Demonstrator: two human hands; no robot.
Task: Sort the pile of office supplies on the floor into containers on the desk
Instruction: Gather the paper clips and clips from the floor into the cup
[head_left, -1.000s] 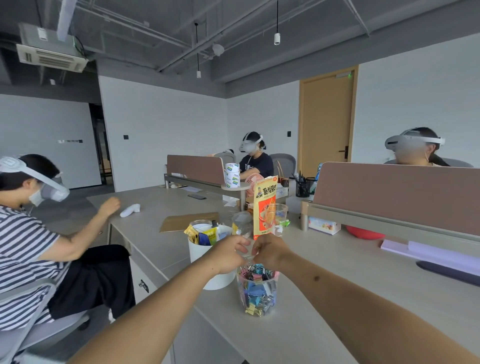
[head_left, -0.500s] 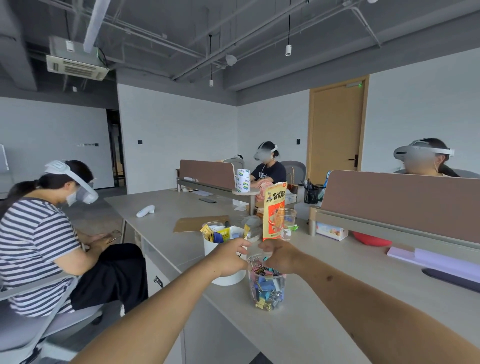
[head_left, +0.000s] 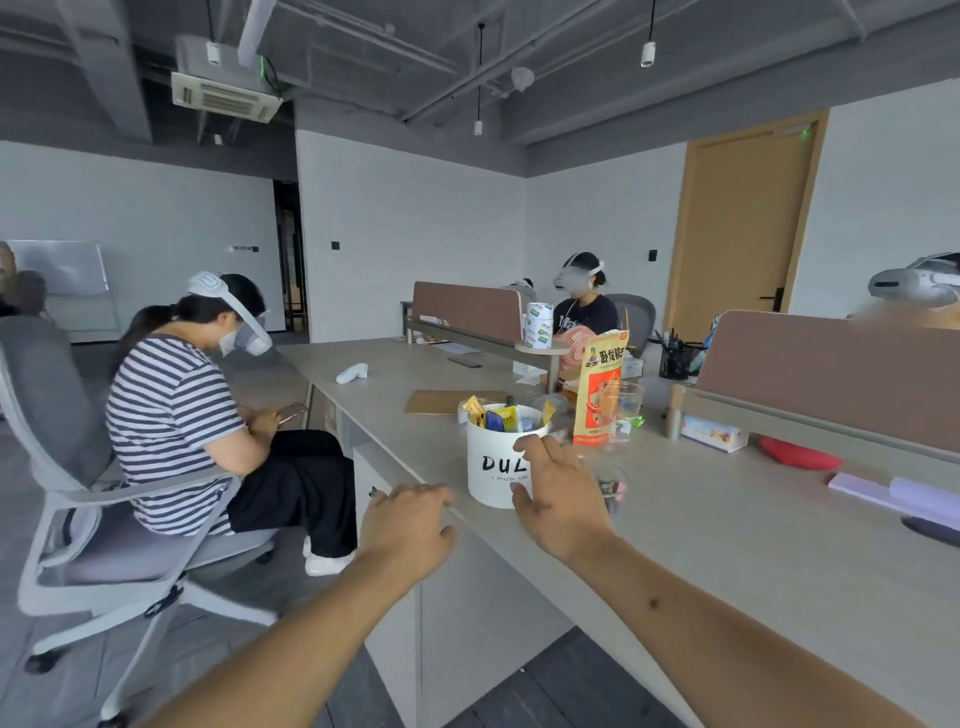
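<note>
Clear plastic showed only as a sliver: the jar of binder clips (head_left: 614, 486) stood on the bench (head_left: 727, 545) just to the right of the white tub (head_left: 493, 467), mostly hidden behind the right hand (head_left: 561, 501). Half a second before, both hands had been bunched together over that jar's mouth; now they had come away from it and parted. The right hand hung in front of the tub with its fingers spread and nothing in them, the fingertips overlapping the tub's wall in the view (whether they touched it I could not tell). The left hand (head_left: 408, 525) had dropped to the left of the tub, off the bench edge, fingers loosely curled and holding nothing. The view had swung leftward too, so the tub, stuffed with small coloured packets, sat nearer the middle than it had. Behind the tub and to its right, an orange snack packet (head_left: 600, 395) and a glass cup (head_left: 626, 410) stood as before. I judged that the latest handful of clips had gone into the jar and that step was closed. With both hands free, the next move would likely be back down to the pile on the floor, which was out of view, so how much remained to sort could not be judged.
</note>
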